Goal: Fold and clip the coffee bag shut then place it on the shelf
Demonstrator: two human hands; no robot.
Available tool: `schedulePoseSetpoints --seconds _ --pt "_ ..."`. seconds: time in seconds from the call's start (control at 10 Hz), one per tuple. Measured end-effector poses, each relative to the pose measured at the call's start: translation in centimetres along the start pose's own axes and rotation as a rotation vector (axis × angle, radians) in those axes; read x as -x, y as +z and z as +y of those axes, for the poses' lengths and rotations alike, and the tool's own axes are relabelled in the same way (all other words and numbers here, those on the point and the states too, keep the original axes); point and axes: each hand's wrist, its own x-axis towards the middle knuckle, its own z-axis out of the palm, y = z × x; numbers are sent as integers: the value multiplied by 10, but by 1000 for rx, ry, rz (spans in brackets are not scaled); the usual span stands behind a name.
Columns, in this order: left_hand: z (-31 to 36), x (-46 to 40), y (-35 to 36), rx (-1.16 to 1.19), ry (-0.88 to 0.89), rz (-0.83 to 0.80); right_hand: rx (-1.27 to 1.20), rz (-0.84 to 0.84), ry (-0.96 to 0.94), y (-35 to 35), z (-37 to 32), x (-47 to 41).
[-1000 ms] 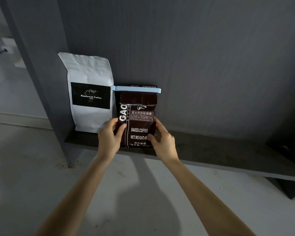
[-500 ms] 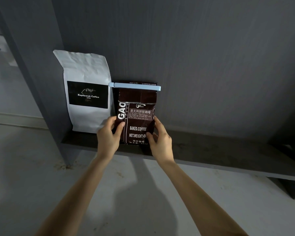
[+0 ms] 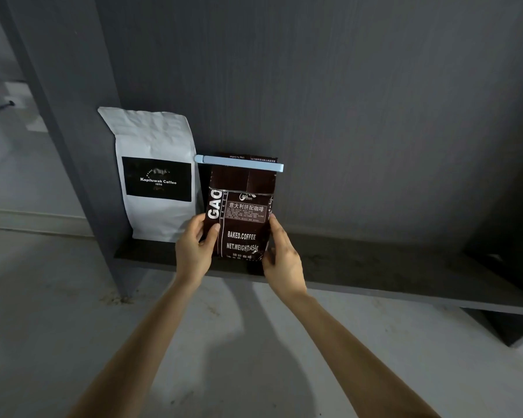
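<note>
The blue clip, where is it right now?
In the head view, the blue clip is clamped across the folded top of the brown coffee bag, just right of the white coffee bag on the shelf.

The white coffee bag [image 3: 154,173] carries a black rectangular label [image 3: 156,179] reading "Kopiluwak Coffee" in white, with "1896" beneath it. The dark brown coffee bag [image 3: 241,212] shows "GAO" in large white letters running up its left edge, the word "BAKED" in small vertical print beside it, a boxed panel headed "意大利拼配咖啡", then "BAKED.COFFEE" and "NET.WEIGHT:454g". A lower line of Chinese characters is partly cut off. Fine print in the panel and on the folded top strip is too small to read.
</note>
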Motion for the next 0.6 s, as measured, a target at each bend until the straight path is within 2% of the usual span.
schedulePoseSetpoints --seconds 0.3,0.4,0.5,0.6 --pt "-3 3 -4 -86 8 -67 75 -76 6 -8 -11 -3" --pt "-4 8 -8 -166 19 -25 89 -78 13 -14 -10 1" --pt "3 15 -8 -244 70 33 139 -80 47 -21 -10 4" --pt "25 25 -8 -391 195 48 312 -65 91 -33 -15 9"
